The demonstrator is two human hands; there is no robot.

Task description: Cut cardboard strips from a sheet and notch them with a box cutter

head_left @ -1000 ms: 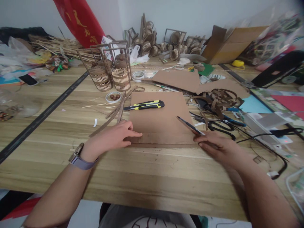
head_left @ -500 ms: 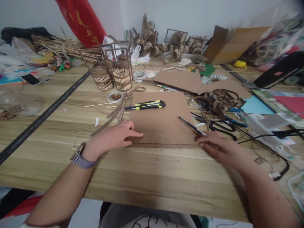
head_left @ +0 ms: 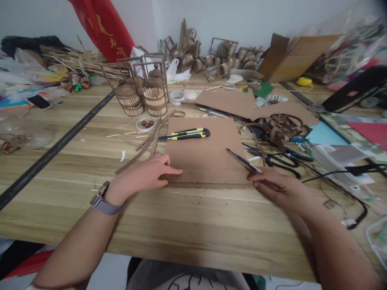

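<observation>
A sheet of brown cardboard [head_left: 208, 153] lies flat in front of me, with a narrow cardboard strip [head_left: 208, 176] along its near edge. My left hand [head_left: 152, 171] holds the strip's left end, index finger stretched over it and thumb at the near edge; the other fingers are curled and partly hidden. At the right end, my right hand [head_left: 273, 185] has a dark pen [head_left: 242, 159] between its fingers, tip pointing up and left. Its thumb and fingertips also touch the cardboard's right corner. A black and yellow utility knife [head_left: 187, 134] rests on the sheet.
Brown strips [head_left: 151, 139] and a small dish of beads [head_left: 146, 123] lie left of the sheet. Lantern-like bamboo baskets [head_left: 155, 100] stand behind. Black-handled scissors [head_left: 284, 161], coiled strips [head_left: 284, 125] and cables lie at right. A cardboard box [head_left: 296, 56] sits at the back.
Both hands, the pen and the cardboard stay in practically the same place. Only a very slight shift of the camera view shows.
</observation>
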